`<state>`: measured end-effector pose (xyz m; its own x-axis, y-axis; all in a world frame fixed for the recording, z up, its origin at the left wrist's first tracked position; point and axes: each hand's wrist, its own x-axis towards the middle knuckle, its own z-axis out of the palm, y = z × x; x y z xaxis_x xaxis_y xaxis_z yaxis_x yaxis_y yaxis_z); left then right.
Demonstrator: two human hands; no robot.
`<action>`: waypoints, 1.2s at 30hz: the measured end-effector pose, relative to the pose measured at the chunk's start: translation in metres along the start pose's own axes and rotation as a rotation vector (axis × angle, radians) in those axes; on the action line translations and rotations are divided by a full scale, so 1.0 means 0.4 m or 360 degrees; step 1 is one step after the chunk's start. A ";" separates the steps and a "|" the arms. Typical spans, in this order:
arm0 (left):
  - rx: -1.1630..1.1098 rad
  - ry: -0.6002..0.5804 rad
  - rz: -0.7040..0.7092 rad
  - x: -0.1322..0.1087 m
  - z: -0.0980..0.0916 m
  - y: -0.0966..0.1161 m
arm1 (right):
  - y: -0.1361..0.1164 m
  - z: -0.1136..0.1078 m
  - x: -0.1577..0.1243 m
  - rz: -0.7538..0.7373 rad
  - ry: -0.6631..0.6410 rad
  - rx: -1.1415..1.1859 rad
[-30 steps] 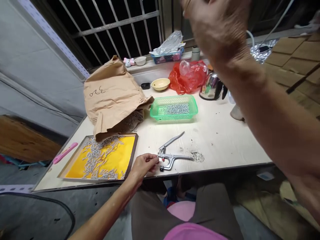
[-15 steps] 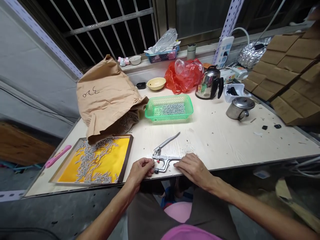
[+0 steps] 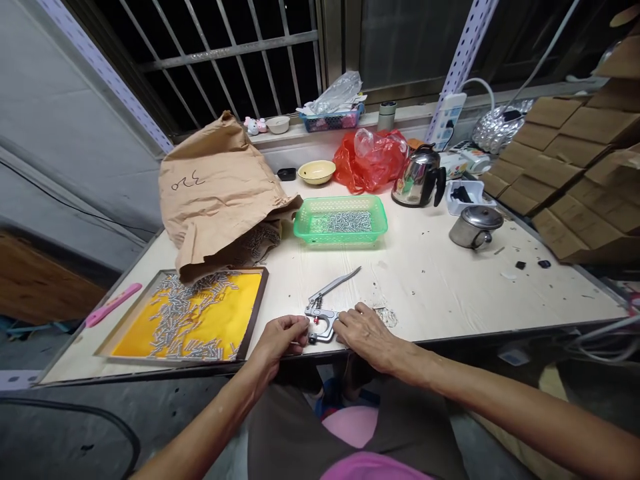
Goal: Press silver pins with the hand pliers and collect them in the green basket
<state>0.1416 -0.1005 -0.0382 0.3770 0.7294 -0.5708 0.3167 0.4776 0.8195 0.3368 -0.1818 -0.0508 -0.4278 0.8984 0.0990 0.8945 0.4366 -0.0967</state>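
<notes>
Silver snap pliers (image 3: 327,315) lie at the table's front edge, with a C-shaped jaw, a spring and a red tip. Their upper handle slants up to the right; the lower one is hidden under my right hand (image 3: 367,335), whose fingers curl over it just beside the jaw. On the jaw's other side is my left hand (image 3: 283,337), thumb and forefinger pinched together at the jaw opening. Whatever sits in that pinch is too small to make out. Left of this hand, small metal pins (image 3: 173,320) lie heaped in a shallow tray (image 3: 259,297) with a yellow bottom.
A brown paper bag (image 3: 215,193) spills more pins at the tray's back. Behind the pliers stands a green basket (image 3: 340,238) holding pins. A kettle (image 3: 415,180), a lidded metal cup (image 3: 470,233) and a red plastic bag (image 3: 365,163) stand farther back. A pink-handled tool (image 3: 113,307) lies left.
My right hand has slid left along the lower handle, closer to the jaw, and covers it now. My left hand keeps its pinch by the jaw. The view has tilted slightly.
</notes>
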 end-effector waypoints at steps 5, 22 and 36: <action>-0.0061 0.0028 0.0030 -0.001 -0.006 -0.006 | 0.013 -0.008 -0.004 0.0100 -0.0064 0.0172; 0.0050 0.0181 0.0037 0.001 -0.017 -0.007 | -0.012 0.045 0.042 -0.0096 0.0235 0.0182; 0.0095 0.0068 -0.0082 0.012 0.028 0.045 | 0.198 -0.208 0.122 0.0326 0.0971 0.0363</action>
<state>0.1586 -0.0939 -0.0266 0.3215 0.7254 -0.6086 0.3869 0.4860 0.7836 0.3974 -0.1072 0.0289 -0.0429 0.8059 0.5905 0.8713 0.3194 -0.3726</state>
